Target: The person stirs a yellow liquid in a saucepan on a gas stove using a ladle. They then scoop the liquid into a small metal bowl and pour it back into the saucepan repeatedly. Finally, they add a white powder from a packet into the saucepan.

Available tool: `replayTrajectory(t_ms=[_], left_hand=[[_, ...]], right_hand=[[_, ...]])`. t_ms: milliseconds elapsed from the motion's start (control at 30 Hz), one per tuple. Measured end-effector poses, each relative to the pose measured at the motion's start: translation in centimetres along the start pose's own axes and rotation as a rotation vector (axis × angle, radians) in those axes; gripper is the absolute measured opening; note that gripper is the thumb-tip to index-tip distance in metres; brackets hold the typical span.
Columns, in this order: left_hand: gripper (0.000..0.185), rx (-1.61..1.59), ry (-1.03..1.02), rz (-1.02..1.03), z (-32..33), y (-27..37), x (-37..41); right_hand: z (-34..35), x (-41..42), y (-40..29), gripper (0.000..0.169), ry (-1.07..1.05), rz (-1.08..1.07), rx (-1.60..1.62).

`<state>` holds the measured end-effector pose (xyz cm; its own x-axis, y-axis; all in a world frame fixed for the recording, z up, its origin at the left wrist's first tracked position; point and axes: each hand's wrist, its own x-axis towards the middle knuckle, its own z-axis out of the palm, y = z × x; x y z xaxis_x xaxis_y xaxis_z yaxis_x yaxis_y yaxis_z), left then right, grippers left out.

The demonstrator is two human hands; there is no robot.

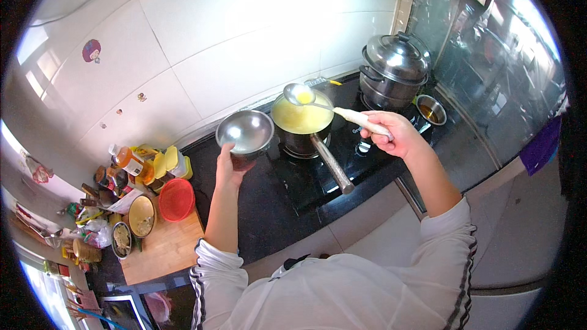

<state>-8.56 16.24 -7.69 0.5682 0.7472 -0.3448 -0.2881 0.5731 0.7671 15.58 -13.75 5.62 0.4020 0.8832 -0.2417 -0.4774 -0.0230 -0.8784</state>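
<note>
My right hand [390, 133] grips the pale handle of a metal ladle [300, 95], which holds some yellow liquid. The ladle's bowl is over the far rim of a saucepan [302, 119] of yellowish, frothy liquid on the stove. The saucepan's metal handle [332, 165] points towards me. Left of the pan, my left hand [230, 165] holds a stainless steel bowl [245, 130], tilted slightly; its inside looks bare and shiny. The fingers under the bowl are partly hidden.
A lidded steel steamer pot [394, 71] stands at the back right, beside a small metal cup [431, 110] of brown liquid. At left are a wooden cutting board [169, 252], a red basket [176, 199], food bowls [142, 215] and an orange-brown bottle [133, 163]. A tiled wall rises behind.
</note>
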Motion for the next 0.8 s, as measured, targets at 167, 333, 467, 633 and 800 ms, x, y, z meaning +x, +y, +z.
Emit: replayTrajectory(t_ms=[167, 333, 467, 633, 800], left_hand=[[0.067, 0.188, -0.016, 0.119, 5.3, -0.1, 0.1], [0.068, 0.253, -0.082, 0.163, 8.6, -0.5, -0.8], [0.063, 0.243, -0.134, 0.176, 8.8, -1.0, -1.1], [0.058, 0.204, -0.182, 0.183, 8.3, -1.3, -0.4], [0.052, 0.211, -0.154, 0.256, 8.1, -0.9, -0.6]], right_hand=[[1.7, -1.9, -2.4, 0.035, -0.023, -0.060, -0.112], [2.2, -2.9, -2.1, 0.038, -0.051, -0.034, -0.224], [2.9, -3.5, -1.1, 0.037, -0.008, -0.013, -0.352], [2.5, -3.8, 0.5, 0.040, -0.029, -0.246, -0.841], [3.5, -5.1, 0.7, 0.041, 0.000, -0.576, -1.337]])
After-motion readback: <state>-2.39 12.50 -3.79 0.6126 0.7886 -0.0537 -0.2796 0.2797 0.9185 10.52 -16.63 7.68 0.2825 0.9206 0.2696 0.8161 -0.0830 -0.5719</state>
